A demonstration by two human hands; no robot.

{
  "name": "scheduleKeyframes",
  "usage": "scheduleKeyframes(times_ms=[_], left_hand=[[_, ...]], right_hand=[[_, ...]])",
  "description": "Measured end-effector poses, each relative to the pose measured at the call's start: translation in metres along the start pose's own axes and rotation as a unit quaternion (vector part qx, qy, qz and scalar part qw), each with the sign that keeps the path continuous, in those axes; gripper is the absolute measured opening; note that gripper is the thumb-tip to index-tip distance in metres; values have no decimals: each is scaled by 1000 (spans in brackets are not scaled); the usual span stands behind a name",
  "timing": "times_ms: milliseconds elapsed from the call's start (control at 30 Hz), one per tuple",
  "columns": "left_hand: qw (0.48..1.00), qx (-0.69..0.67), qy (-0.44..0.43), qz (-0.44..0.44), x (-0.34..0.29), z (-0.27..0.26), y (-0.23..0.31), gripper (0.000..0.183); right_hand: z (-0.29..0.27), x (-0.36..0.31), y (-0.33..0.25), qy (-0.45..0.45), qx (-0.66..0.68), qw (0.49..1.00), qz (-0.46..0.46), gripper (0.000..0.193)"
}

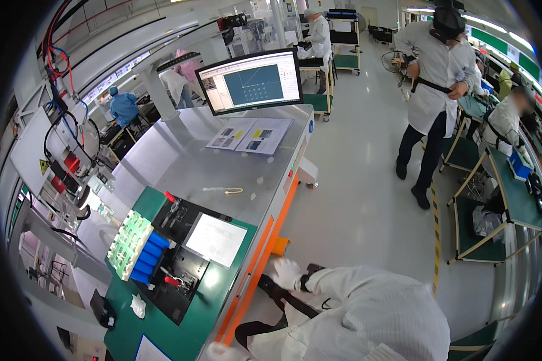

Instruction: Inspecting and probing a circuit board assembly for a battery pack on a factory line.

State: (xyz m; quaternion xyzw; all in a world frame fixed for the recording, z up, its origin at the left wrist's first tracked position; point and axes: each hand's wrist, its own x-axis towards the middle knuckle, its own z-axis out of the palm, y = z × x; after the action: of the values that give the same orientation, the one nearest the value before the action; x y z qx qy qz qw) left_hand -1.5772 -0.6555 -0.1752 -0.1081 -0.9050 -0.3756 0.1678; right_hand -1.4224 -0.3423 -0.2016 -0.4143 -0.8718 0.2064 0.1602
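Note:
My right hand (287,274), in a white glove, is beside the bench's orange front edge, above my dark-trousered leg. Its fingers are too small and bunched to read, and no object shows in it. At the lower edge, my left hand (220,351), also gloved, is partly cut off by the bench corner. Away from both hands, a block of blue cylinders (148,259) with a pale green slotted plate (129,243) stands on a black fixture (177,265). Red-handled toggle clamps (172,281) sit on that fixture. A printed sheet (215,239) lies at its right side.
A monitor (251,82) and an open document folder (250,136) are on the grey bench (223,174). Machine equipment with cables (66,162) rises at left. A crumpled white tissue (138,305) lies on the green mat (126,328). A person (433,90) stands in the aisle; others work around.

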Motion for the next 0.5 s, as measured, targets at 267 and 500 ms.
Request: scheduleKeyframes(times_ms=[267, 500], left_hand=[[875, 123, -457, 105, -75, 33, 80, 34], [853, 91, -513, 41, -69, 19, 74, 45]], right_hand=[[84, -25, 14, -479, -83, 869, -92, 45], [22, -39, -17, -373, -157, 900, -159, 50]])
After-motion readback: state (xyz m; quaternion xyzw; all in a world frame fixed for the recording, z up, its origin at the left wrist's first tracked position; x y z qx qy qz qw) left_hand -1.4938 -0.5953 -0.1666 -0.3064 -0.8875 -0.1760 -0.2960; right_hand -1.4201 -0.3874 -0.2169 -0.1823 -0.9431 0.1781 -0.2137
